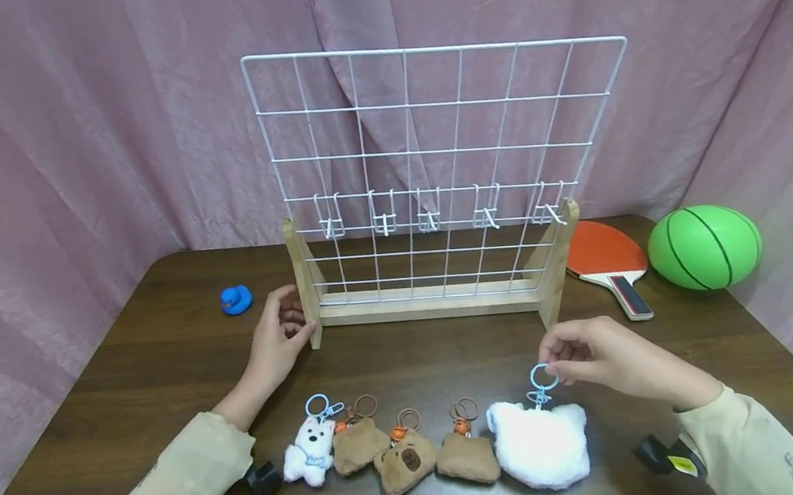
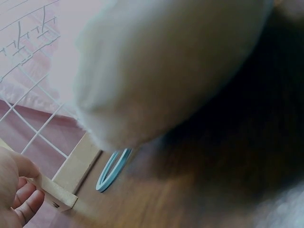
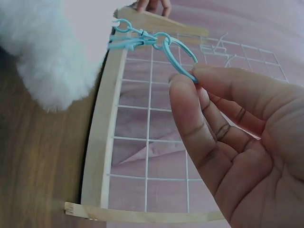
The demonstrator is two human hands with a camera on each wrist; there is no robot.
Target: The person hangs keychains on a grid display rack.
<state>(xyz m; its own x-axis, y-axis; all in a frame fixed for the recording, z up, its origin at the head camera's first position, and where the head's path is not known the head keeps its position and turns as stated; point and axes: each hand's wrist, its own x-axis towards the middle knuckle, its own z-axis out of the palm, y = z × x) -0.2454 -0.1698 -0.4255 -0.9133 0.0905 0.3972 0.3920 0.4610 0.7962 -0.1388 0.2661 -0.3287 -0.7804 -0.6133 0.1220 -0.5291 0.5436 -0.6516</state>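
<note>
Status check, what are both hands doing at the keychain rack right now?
Left hand grips the rack's wooden foot. Right hand pinches the blue ring of the white plush keychain. Plush lies on the table; hooks bare, nothing blocking.

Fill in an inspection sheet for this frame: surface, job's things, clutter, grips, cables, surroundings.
Surface: dark wooden table.
Job's things: white wire grid rack in a wooden base, its five hooks bare; large white plush keychain lying flat, blue ring raised; four smaller plush keychains in a row beside it.
Clutter: blue rubber duck, red paddle, green ball.
Grips: left hand holds the rack's left post; right hand pinches the blue ring.
Cables: nothing seen.
Surroundings: pink curtain behind and beside.
</note>
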